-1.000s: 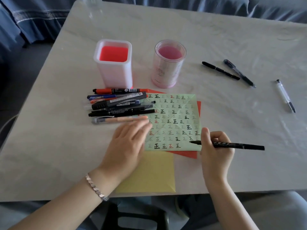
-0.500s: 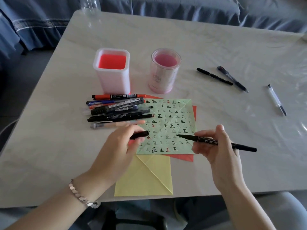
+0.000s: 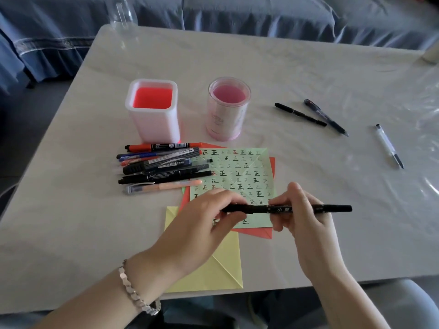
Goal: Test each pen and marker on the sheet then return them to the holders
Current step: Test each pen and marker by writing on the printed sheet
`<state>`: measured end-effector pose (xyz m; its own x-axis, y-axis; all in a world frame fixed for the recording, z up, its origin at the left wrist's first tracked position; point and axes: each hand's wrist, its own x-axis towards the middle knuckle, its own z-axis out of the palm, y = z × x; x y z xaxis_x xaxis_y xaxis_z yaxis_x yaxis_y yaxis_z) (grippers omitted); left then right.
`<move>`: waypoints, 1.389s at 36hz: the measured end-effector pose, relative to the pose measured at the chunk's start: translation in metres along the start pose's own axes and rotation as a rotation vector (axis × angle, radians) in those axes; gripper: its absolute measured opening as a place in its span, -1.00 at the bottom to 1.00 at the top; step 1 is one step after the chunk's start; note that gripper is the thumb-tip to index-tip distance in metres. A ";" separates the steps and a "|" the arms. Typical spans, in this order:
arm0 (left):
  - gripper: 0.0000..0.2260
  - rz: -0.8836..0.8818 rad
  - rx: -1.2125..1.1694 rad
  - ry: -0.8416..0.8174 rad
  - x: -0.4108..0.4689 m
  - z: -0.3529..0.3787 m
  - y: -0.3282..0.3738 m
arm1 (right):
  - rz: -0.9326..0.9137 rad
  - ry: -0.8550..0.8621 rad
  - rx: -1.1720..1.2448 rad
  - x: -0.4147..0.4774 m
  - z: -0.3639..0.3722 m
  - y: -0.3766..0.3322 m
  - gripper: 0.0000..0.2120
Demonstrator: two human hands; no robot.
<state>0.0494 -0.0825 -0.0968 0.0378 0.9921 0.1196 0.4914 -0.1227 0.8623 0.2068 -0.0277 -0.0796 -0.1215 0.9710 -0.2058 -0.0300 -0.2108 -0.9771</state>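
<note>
Both hands hold one thin black pen (image 3: pixel 330 208) level above the green test sheet (image 3: pixel 240 172), which is covered with small written characters. My right hand (image 3: pixel 301 224) grips the barrel near its middle. My left hand (image 3: pixel 209 222) pinches the pen's left end, where the cap sits on the tip. A pile of several pens and markers (image 3: pixel 161 165) lies left of the sheet. Behind it stand a square white holder (image 3: pixel 152 115) with a red inside and a round pink holder (image 3: pixel 225 115); neither shows a pen inside.
Red paper (image 3: pixel 259 233) and yellow paper (image 3: pixel 213 274) lie under the sheet near the table's front edge. Two dark pens (image 3: pixel 311 117) and a clear pen (image 3: pixel 389 146) lie on the right side of the table. A clear bottle (image 3: pixel 121 13) stands at the far left corner.
My left hand picked up the black cap from the sheet and brought it onto the pen's tip. My right hand lifted the pen off the paper and turned it level.
</note>
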 end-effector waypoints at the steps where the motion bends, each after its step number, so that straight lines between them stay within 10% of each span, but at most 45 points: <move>1: -0.87 -0.009 -0.028 -0.027 0.002 0.002 0.001 | 0.000 -0.003 -0.033 0.002 0.000 0.001 -0.54; 18: -0.93 -0.093 -0.291 -0.009 0.053 0.028 0.019 | 0.074 -0.177 -0.035 0.032 -0.005 0.001 -0.89; 28: -0.87 -0.239 -0.164 0.108 0.074 0.020 0.006 | -0.144 -0.525 -0.512 0.066 -0.033 0.008 -0.54; 35: -0.93 -0.227 0.000 0.180 0.080 -0.002 -0.013 | -0.397 -0.112 -1.161 0.183 -0.060 0.002 -0.49; 50: -0.80 -0.038 0.418 0.260 0.049 -0.038 -0.041 | -0.153 0.019 -1.466 0.233 -0.062 0.001 -0.73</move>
<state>-0.0017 -0.0300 -0.1078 -0.1790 0.9497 0.2568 0.7973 -0.0129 0.6034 0.2398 0.2053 -0.1323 -0.1970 0.9765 -0.0871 0.9692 0.1805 -0.1676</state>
